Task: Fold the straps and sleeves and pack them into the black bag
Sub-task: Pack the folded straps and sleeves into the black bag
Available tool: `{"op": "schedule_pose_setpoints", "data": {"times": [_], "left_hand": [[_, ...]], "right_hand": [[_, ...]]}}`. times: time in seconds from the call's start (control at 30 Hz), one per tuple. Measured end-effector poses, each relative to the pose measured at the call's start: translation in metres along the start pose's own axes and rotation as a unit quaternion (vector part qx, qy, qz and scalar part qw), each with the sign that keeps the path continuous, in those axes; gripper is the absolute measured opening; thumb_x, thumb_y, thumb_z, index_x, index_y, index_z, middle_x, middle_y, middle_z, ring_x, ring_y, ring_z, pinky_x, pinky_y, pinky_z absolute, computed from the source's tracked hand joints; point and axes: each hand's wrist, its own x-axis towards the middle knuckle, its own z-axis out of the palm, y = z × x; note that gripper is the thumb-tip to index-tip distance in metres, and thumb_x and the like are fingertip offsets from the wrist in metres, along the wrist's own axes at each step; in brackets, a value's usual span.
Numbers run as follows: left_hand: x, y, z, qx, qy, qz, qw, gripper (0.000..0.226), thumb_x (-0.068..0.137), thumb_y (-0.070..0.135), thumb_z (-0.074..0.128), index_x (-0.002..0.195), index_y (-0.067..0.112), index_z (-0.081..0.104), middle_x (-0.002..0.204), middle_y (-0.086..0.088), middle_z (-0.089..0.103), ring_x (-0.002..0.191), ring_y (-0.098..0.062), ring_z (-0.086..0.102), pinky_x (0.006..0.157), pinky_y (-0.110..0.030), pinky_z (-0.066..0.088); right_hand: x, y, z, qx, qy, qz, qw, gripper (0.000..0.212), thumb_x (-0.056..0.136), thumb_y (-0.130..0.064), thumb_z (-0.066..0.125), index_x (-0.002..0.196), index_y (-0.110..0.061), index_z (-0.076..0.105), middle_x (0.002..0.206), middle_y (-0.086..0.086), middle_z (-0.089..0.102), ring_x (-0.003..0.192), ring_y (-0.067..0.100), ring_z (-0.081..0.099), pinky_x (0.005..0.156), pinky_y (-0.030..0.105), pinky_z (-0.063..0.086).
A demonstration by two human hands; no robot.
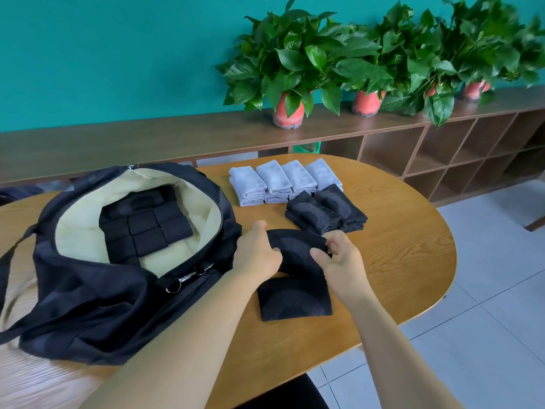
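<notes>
L hand & R hand both pinch black sleeve betw them, just right of black bag

- A plain teal wall fills the back of the room.
- Against it runs a long, low, dark wooden shelf unit, with open square cubbies along its right part.
- Leafy green potted plants in red-orange pots stand in a row on the unit's top.
- An oval table of light wood grain stands in front.
- The floor is pale grey tile with thin grout lines, evenly lit.
</notes>
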Motion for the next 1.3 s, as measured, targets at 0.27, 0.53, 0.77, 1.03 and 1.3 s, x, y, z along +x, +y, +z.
{"op": "schedule_pose_setpoints", "data": {"times": [0.27, 0.53, 0.77, 1.03, 1.3], "left_hand": [[-0.008, 0.000, -0.026, -0.099, -0.049, 0.032, 0.993, 0.064, 0.092, 0.018, 0.055, 0.149, 0.021, 0.028, 0.148, -0.003, 0.038, 0.130, -0.021, 0.042, 0.097, -0.027, 0.038], [-0.015, -0.003, -0.054, -0.250, -0.014, 0.007, 0.968, 0.046, 0.092, 0.019, 0.060, 0.136, 0.020, 0.048, 0.120, -0.003, 0.058, 0.100, -0.017, 0.061, 0.094, -0.040, 0.053], [-0.021, -0.029, -0.121, -0.256, 0.164, 0.051, 0.951, 0.033, 0.089, 0.011, 0.061, 0.113, 0.029, 0.047, 0.091, 0.006, 0.053, 0.077, -0.007, 0.054, 0.064, -0.015, 0.042], [-0.003, -0.122, -0.171, -0.036, 0.255, -0.005, 0.966, 0.030, 0.093, 0.002, 0.050, 0.091, 0.031, 0.059, 0.112, 0.001, 0.060, 0.097, -0.011, 0.057, 0.077, -0.018, 0.038], [0.035, -0.149, -0.178, 0.047, 0.178, -0.050, 0.982, 0.042, 0.093, 0.000, 0.048, 0.134, 0.008, 0.053, 0.140, -0.004, 0.036, 0.121, -0.017, 0.046, 0.101, -0.021, 0.038]], "right_hand": [[0.002, -0.020, -0.013, 0.141, -0.019, 0.022, 0.990, 0.020, 0.090, -0.005, 0.061, 0.104, -0.019, 0.059, 0.107, 0.015, 0.065, 0.103, 0.031, 0.063, 0.093, 0.051, 0.052], [0.004, -0.051, -0.011, 0.195, -0.020, 0.021, 0.980, 0.033, 0.091, 0.001, 0.060, 0.119, -0.016, 0.057, 0.109, 0.003, 0.070, 0.100, 0.018, 0.068, 0.086, 0.039, 0.056], [0.005, -0.126, 0.047, 0.078, 0.029, -0.051, 0.995, 0.033, 0.089, -0.011, 0.066, 0.113, -0.024, 0.048, 0.107, -0.005, 0.064, 0.097, 0.014, 0.062, 0.083, 0.031, 0.050], [0.006, -0.162, 0.182, -0.141, -0.030, -0.144, 0.979, 0.016, 0.094, -0.020, 0.059, 0.097, -0.018, 0.043, 0.110, 0.001, 0.049, 0.083, 0.019, 0.050, 0.074, 0.030, 0.042], [0.043, -0.168, 0.247, -0.154, -0.084, -0.099, 0.979, 0.022, 0.099, -0.018, 0.051, 0.120, -0.014, 0.048, 0.112, 0.004, 0.060, 0.100, 0.022, 0.059, 0.079, 0.028, 0.044]]}}
